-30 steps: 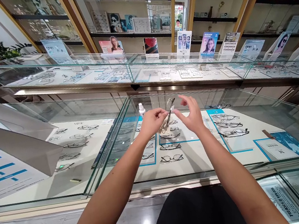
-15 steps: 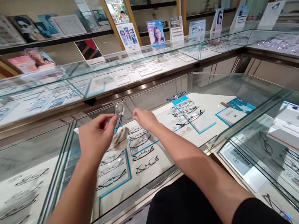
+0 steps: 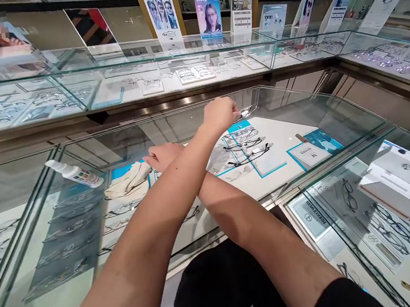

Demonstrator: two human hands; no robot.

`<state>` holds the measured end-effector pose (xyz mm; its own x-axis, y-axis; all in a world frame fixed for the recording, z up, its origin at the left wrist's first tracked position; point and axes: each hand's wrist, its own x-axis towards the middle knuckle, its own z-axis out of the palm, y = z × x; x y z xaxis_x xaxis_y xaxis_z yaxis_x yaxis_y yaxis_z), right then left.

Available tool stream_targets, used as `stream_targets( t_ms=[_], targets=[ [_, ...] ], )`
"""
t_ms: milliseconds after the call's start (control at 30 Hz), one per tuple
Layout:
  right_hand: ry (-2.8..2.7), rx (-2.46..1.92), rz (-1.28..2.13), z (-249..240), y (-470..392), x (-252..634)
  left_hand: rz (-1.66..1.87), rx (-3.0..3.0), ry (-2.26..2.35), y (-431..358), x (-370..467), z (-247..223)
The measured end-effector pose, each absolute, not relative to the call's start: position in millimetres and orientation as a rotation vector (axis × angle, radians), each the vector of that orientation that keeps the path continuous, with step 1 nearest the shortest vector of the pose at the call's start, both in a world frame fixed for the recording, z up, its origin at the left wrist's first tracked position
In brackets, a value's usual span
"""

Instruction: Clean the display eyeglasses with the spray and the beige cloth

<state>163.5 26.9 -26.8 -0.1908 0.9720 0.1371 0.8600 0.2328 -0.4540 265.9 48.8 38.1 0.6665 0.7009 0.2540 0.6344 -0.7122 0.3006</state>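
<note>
My forearms are crossed, the left one over the right. My left hand [image 3: 221, 112] is closed above the far side of the glass case, and part of a pair of eyeglasses [image 3: 248, 111] shows at its fingertips. Lower and to the left, my right hand [image 3: 165, 155] has curled fingers beside a crumpled beige cloth [image 3: 129, 180]; what it holds, if anything, is hidden. Rows of eyeglasses [image 3: 249, 155] lie on white and blue display boards right of my hands. More frames [image 3: 121, 210] are partly covered by my left forearm.
A white spray bottle [image 3: 77, 174] lies on the glass at the left. An open white and blue box [image 3: 409, 179] stands on the right case. Behind, a long glass counter [image 3: 181, 98] bears upright advertising cards [image 3: 208, 15].
My left hand has swung right and away across my right arm with the eyeglasses. My right hand has moved left, towards the cloth. The view has shifted, and the spray bottle now shows.
</note>
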Motion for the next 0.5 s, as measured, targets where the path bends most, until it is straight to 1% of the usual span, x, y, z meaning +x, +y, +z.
stream_targets(
  t_ms=[100,267,500],
  targets=[
    [-2.094,-1.701,0.396,-27,28,165,0.472,2.673,1.115,63,273,17],
    [-2.003,-1.713,0.434,-28,27,171,0.493,2.710,1.100,73,283,-7],
    [-1.981,-1.726,0.425,-26,25,175,0.434,2.776,1.028,71,292,-18]
  ],
)
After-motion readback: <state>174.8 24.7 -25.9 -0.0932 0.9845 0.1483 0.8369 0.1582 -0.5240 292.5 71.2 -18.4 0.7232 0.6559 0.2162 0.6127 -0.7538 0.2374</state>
